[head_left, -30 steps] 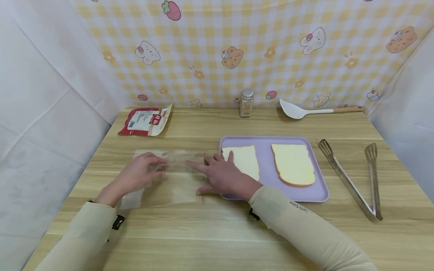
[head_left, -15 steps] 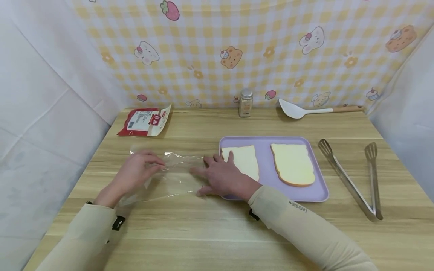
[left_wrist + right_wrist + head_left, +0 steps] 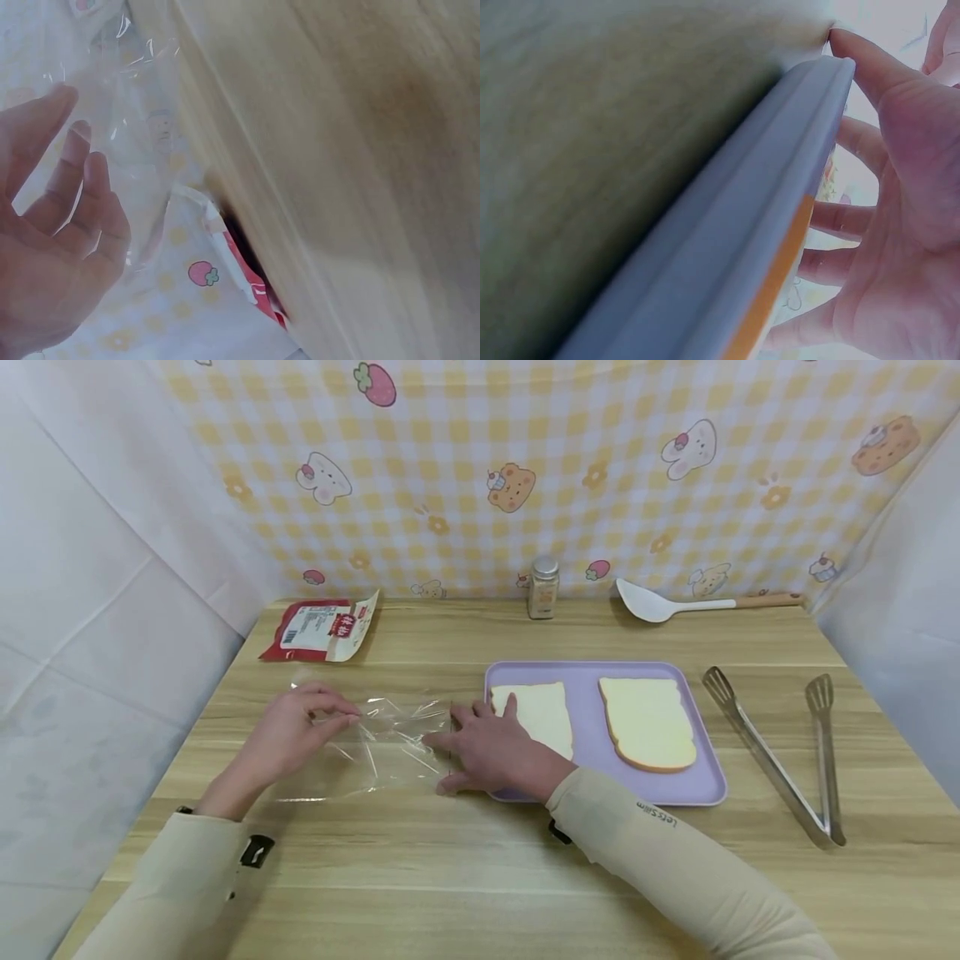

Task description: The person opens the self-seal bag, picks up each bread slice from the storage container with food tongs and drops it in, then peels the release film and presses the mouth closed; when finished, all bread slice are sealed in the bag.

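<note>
A crinkled piece of clear plastic film [image 3: 390, 760] stretches across the left-centre of the table, with a thin dark line along its right edge. My left hand [image 3: 288, 731] pinches its upper layer between thumb and fingertips; the left wrist view shows the film [image 3: 139, 82] raised around the fingers. Spread wide, my right hand [image 3: 491, 747] presses the film's right edge with its thumb and index finger. Its other fingers reach over the left rim of a purple tray [image 3: 588, 785] and partly cover a bread slice [image 3: 543, 714]. Another bread slice [image 3: 648, 722] lies on the tray's right half.
A red and white food packet [image 3: 318, 629] lies at the back left. A small silver-lidded jar [image 3: 543, 589] stands at the back, near a white spatula [image 3: 652, 606] with a wooden handle. Metal tongs [image 3: 776, 768] lie spread right of the tray.
My left hand has drawn slightly left and up, pulling the film's upper layer so it creases and lifts. The right hand stays nearly in place, its index finger shifting slightly.
</note>
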Action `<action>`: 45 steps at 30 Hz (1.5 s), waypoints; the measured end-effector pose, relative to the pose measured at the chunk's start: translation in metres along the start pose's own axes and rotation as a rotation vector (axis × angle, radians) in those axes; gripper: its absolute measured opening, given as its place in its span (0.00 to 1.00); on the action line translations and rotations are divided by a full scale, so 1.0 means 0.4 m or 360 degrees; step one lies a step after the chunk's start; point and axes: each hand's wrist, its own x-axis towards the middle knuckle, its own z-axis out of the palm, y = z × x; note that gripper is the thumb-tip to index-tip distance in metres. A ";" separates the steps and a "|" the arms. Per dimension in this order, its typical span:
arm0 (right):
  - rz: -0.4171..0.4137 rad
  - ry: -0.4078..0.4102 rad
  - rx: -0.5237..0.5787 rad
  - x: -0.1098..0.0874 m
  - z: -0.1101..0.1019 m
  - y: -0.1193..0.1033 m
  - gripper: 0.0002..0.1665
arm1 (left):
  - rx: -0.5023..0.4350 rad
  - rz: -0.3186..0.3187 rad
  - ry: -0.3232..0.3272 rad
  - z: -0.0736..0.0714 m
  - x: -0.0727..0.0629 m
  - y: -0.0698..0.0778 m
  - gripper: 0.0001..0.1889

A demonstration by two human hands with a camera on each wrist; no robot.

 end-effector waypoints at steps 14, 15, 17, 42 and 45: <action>0.0090 -0.0031 -0.0001 -0.009 -0.006 0.008 0.43 | 0.0107 0.0060 -0.0067 -0.024 0.025 0.037 0.04; 0.0090 -0.0028 -0.0003 -0.010 -0.006 0.009 0.43 | 0.0110 0.0050 -0.0074 -0.022 0.026 0.037 0.04; 0.0083 -0.0023 0.0001 -0.011 -0.006 0.009 0.43 | 0.0112 0.0018 -0.0095 -0.017 0.025 0.034 0.04; 0.0730 0.0418 0.0408 -0.484 -0.097 0.388 0.43 | 0.0054 -0.0168 0.0121 0.038 0.009 -0.005 0.04; 0.0929 0.0308 0.0475 -0.554 -0.066 0.452 0.50 | 0.0063 -0.0246 0.0151 0.030 -0.007 -0.011 0.05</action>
